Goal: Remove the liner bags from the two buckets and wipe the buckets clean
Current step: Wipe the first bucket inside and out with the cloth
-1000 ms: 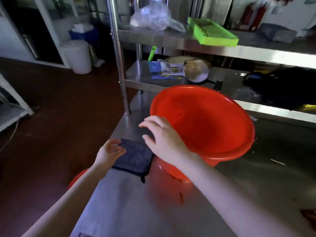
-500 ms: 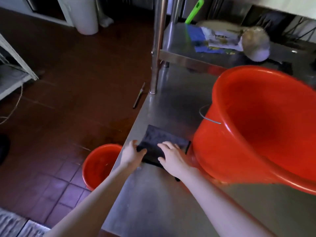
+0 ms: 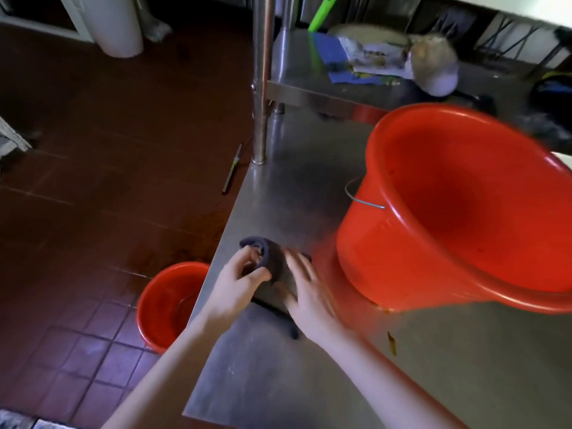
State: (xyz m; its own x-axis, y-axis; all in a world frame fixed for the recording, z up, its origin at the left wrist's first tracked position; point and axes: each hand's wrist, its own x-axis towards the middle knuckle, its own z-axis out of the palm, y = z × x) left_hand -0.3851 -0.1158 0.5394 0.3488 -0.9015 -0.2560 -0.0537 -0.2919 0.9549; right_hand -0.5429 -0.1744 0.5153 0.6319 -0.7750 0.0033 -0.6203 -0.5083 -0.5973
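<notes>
A large red bucket with a wire handle stands on the steel table, no liner showing inside. A smaller red bucket sits on the tiled floor beside the table's left edge, also bare inside. A dark grey cloth lies on the table just left of the large bucket. My left hand pinches and curls up the cloth's far left corner. My right hand lies flat on the cloth's right side, fingers spread and blurred.
A steel shelf behind the table holds a blue and white packet, a pale round lid and a green tool. A shelf post rises at the table's far left corner. A white bin stands on the floor far left.
The cloth lay flat half a second ago; now my left hand has lifted and rolled its far edge. My right hand has slid to the cloth's right side. The camera tilted down.
</notes>
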